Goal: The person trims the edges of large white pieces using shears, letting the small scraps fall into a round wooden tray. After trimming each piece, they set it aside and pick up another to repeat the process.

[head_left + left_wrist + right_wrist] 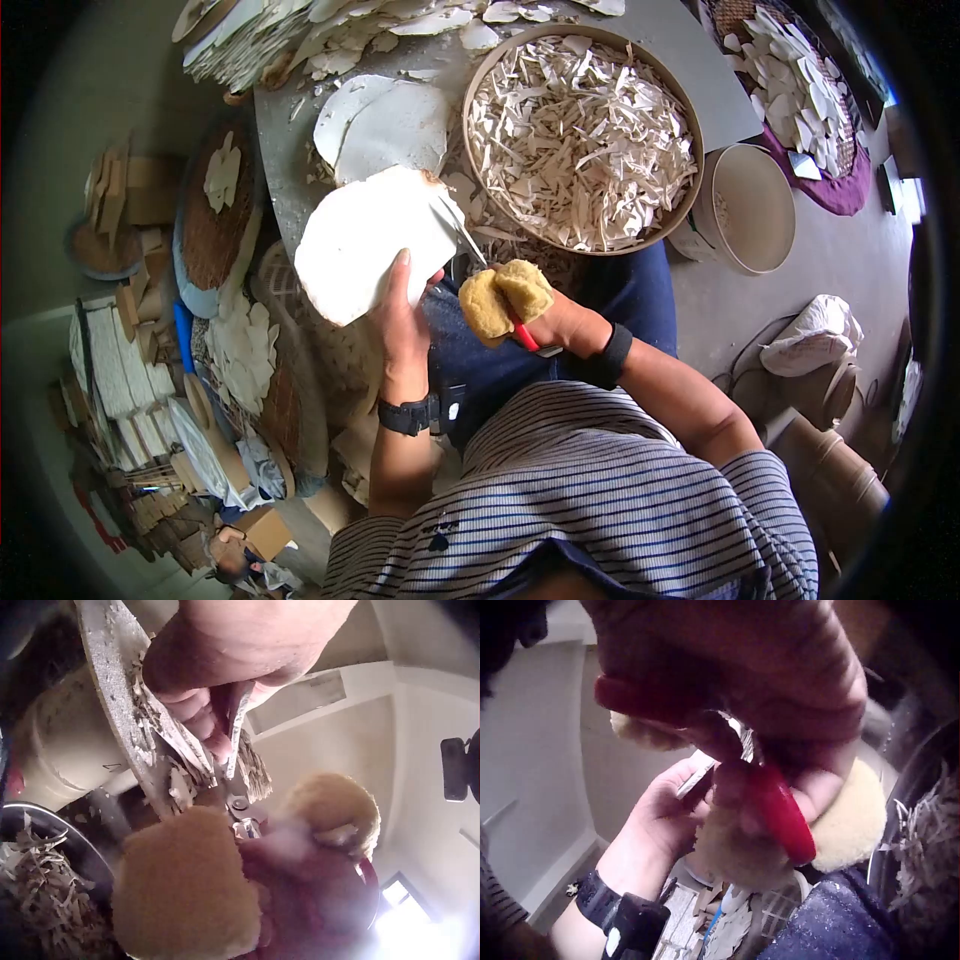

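My left hand grips a thin, flat white sheet with a rounded outline, its thumb lying on top near the lower edge. In my right hand is a pair of red-handled shears. Yellow spongy pads sit about the fingers of that hand and partly hide them. The metal blades reach toward the sheet's right edge in the head view. From the left wrist, the shears' pivot shows just below the left fingertips, close by the sheet's thin edge.
A round tray heaped with white slivers stands on the grey table. More white sheets lie beyond the held one. To the right are a pale bucket and a basket of white pieces. Boxes and baskets line the left.
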The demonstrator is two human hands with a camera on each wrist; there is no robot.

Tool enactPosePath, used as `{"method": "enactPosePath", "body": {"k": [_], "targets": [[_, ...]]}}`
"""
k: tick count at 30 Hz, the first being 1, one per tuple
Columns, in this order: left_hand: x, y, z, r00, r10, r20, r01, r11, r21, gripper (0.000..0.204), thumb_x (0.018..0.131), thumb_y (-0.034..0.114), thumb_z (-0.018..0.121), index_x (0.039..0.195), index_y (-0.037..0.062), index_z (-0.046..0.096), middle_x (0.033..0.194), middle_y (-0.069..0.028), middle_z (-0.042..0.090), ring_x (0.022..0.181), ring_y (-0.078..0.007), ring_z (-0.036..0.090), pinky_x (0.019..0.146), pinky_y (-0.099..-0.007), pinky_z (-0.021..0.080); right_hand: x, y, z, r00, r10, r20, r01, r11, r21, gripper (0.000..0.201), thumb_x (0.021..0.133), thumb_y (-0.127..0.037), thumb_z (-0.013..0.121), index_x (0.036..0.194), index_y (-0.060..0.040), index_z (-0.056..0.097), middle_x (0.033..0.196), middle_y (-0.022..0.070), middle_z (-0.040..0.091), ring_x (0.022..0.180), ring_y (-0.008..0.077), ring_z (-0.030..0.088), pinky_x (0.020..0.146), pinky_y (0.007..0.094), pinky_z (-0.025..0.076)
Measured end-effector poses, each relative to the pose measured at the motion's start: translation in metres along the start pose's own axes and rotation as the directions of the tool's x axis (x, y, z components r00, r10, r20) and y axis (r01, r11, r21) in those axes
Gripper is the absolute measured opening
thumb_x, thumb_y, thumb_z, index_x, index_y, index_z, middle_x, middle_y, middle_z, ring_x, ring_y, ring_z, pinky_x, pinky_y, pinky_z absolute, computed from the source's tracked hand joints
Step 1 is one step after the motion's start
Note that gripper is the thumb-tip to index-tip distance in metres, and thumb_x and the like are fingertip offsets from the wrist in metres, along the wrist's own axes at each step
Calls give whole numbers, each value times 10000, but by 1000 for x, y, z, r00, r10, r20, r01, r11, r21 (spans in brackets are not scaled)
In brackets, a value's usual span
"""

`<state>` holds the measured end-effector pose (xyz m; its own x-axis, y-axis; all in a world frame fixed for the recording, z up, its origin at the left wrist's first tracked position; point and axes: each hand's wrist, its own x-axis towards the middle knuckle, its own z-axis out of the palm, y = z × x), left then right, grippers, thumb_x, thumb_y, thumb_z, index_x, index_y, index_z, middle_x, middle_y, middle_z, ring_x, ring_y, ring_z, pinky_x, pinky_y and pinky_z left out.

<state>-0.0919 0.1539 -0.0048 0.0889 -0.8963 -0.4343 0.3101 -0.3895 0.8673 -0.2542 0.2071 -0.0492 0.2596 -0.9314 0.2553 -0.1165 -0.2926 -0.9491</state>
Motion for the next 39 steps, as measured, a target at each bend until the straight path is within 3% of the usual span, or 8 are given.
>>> {"method": "enactPosePath", "body": {"k": [5,8,14,20,23,26,29,39], "targets": [[-5,4,3,996,-85,22,85,996,-21,311,824,243,589,1018,2,556,927,-80,600,785,-163,581,664,-270,478,-2,6,4,998,-19,-59,14,996,-88,258,732,-126,588,964,-15,563,919,167,582,872,347,545,759,376,451],[2,1,-4,990,-131,48,133,991,-24,320,810,240,605,1023,7,553,902,-80,606,766,-164,584,661,-269,476,-3,6,-2,981,158,110,-143,981,-133,372,798,-113,561,1145,-9,475,1071,132,560,1009,277,538,899,340,408],[9,-2,-5,989,-143,26,144,989,-19,287,799,233,622,994,29,568,812,-75,637,605,-134,598,583,-235,509,-9,13,7,968,236,83,-225,967,-122,403,808,-114,575,1174,-9,442,1056,125,568,999,258,547,893,329,416],[16,-7,-10,988,-153,36,153,988,-18,300,797,246,626,995,27,570,808,-80,639,608,-124,600,579,-228,510,-4,4,-2,965,220,141,-169,937,-306,433,791,-131,603,1173,-9,442,1084,114,558,1014,248,537,901,332,409],[19,-6,-14,983,-179,45,180,983,-27,334,785,211,637,1039,15,545,878,-86,616,667,-158,600,596,-260,504,-5,1,-1,939,330,101,-332,943,7,451,764,-143,633,1164,-23,463,1095,108,554,1015,253,533,907,332,401],[23,0,-16,987,-149,59,148,989,11,357,776,176,643,1066,3,529,931,-94,595,721,-182,600,597,-284,507,0,4,-1,998,66,-24,-61,985,159,240,740,-126,612,963,-39,589,918,121,611,865,269,587,752,330,465],[27,14,-14,990,-119,76,114,991,65,359,767,147,646,1070,-4,525,945,-100,586,757,-193,600,581,-295,516,-3,7,-7,986,104,134,-138,948,286,281,757,-121,617,1024,-44,578,969,95,606,915,216,572,793,308,448],[26,35,-10,995,-59,77,51,994,98,368,756,118,653,1074,-19,528,973,-110,581,800,-199,597,572,-310,521,11,-9,4,966,249,68,-255,884,392,247,826,-119,560,1060,-41,564,997,66,596,910,151,541,802,288,440]]}}
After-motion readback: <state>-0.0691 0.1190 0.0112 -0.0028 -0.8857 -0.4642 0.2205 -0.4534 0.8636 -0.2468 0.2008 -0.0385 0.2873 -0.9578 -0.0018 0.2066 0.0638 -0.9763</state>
